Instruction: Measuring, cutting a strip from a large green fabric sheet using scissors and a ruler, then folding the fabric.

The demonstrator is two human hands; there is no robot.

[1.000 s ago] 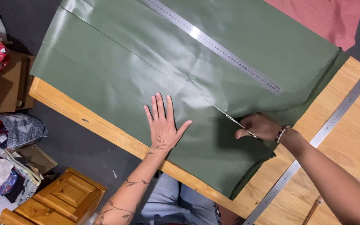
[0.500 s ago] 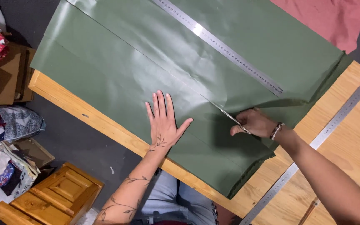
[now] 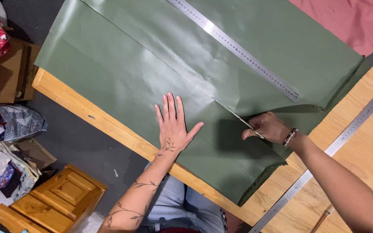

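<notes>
Our left hand lies flat and spread on the green sheet; our right hand, clamped on scissors, has most of the fold line ahead uncut.

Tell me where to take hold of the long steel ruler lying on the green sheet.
Grip the steel ruler at its near end, beside the right hand, coming from above. It lies flat and thin on the green sheet, so pinch across its narrow width there.

On a wooden table, the left hand presses flat on a green sheet while the right hand grips scissors cutting it, near a steel ruler.
</notes>
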